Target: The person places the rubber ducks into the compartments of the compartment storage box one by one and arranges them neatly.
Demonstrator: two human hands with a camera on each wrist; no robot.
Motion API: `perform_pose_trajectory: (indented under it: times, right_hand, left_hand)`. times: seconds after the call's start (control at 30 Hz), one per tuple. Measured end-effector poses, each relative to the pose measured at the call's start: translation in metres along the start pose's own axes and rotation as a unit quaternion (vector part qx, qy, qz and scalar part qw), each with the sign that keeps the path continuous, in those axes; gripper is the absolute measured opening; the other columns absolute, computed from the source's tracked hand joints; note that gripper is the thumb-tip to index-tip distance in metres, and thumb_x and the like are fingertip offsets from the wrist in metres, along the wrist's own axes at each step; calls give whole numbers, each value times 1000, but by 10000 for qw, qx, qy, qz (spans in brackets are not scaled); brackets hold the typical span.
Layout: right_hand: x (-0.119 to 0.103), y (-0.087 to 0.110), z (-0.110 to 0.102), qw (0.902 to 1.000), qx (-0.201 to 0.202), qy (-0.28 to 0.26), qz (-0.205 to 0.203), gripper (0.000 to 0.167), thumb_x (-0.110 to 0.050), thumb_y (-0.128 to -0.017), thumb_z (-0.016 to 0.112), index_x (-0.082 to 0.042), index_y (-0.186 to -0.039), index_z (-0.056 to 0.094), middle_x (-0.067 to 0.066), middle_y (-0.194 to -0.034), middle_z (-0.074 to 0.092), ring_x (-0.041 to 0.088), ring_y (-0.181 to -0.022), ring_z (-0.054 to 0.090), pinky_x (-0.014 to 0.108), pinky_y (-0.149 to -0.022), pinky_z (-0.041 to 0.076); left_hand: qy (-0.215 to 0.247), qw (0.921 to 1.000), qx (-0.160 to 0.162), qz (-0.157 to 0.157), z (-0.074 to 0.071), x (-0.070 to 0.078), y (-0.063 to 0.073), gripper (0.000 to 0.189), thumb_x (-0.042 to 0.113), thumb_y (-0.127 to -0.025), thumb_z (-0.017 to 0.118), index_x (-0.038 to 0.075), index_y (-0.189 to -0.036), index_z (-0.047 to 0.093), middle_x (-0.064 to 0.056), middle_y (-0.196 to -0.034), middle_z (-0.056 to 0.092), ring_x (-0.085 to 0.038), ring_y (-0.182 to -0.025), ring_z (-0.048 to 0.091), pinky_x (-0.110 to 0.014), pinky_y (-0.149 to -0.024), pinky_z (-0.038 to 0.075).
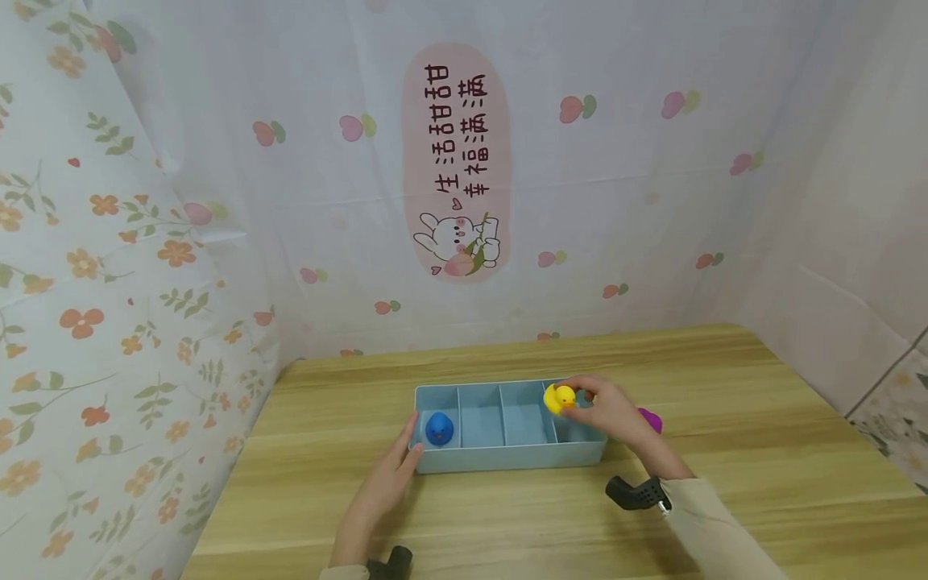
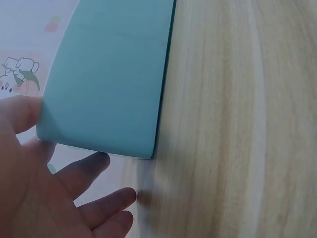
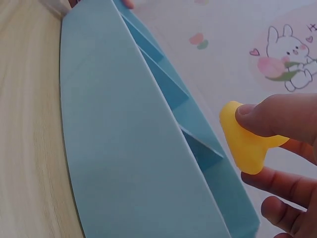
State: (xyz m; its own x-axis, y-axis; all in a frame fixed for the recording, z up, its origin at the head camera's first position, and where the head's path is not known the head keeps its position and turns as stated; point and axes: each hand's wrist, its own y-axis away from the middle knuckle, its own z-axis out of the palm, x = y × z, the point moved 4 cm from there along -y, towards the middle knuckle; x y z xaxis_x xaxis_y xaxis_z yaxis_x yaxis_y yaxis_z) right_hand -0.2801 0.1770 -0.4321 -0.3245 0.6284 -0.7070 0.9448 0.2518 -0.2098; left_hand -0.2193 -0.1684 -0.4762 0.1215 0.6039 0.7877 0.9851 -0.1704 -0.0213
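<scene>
From my remote seat, the head view shows the right hand (image 1: 605, 411) pinching a yellow duck (image 1: 560, 399) over the right part of a blue-grey box (image 1: 507, 457), near the worktop's (image 1: 500, 524) back edge. The left hand (image 1: 391, 471) rests at the box's left end; a blue duck (image 1: 439, 430) sits in the leftmost compartment. Off the right end, a purple object (image 1: 652, 420) shows partly behind the right forearm. My left wrist view catches that hand's thumb at the rim's corner, fingers spread wide. My right wrist view has the yellow duck between thumb and fingers.
</scene>
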Motion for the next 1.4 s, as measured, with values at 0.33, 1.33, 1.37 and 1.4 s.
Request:
perform_pose_trajectory:
  times: [0.33,1.33,1.37,1.4]
  right_hand:
    - [-18,-9,13,9994,-184,-60,-283,34,-16,-78,77,-9,-110,69,7,-106,68,29,-95,56,42,-83,47]
    - [-63,-29,54,9932,-567,21,-1013,30,-13,-77,78,-8,-105,69,0,-94,66,28,-86,55,27,-71,40]
    - [-65,-30,57,9928,-569,61,-1056,29,-13,-77,78,-8,-104,69,-1,-93,66,27,-85,55,26,-70,40]
    - [-66,-30,60,9922,-565,92,-1103,29,-13,-77,78,-9,-104,69,-1,-92,65,26,-85,56,26,-70,40]
  left_hand:
    - [-34,10000,6,-17,-1,-1,0,54,33,-104,38,19,-154,21,-14,-155,27,-41,-140,30,-58,-113,24]
    - [7,10000,-37,26,-2,-2,-2,55,30,-104,39,18,-154,21,-14,-155,28,-40,-139,31,-57,-113,25]
    - [-6,10000,-34,28,-2,-2,-2,55,30,-104,39,17,-154,21,-15,-154,29,-41,-139,31,-57,-112,26]
    - [-11,10000,-35,28,-2,-2,-1,55,30,-104,39,17,-154,21,-15,-154,29,-41,-139,31,-57,-112,26]
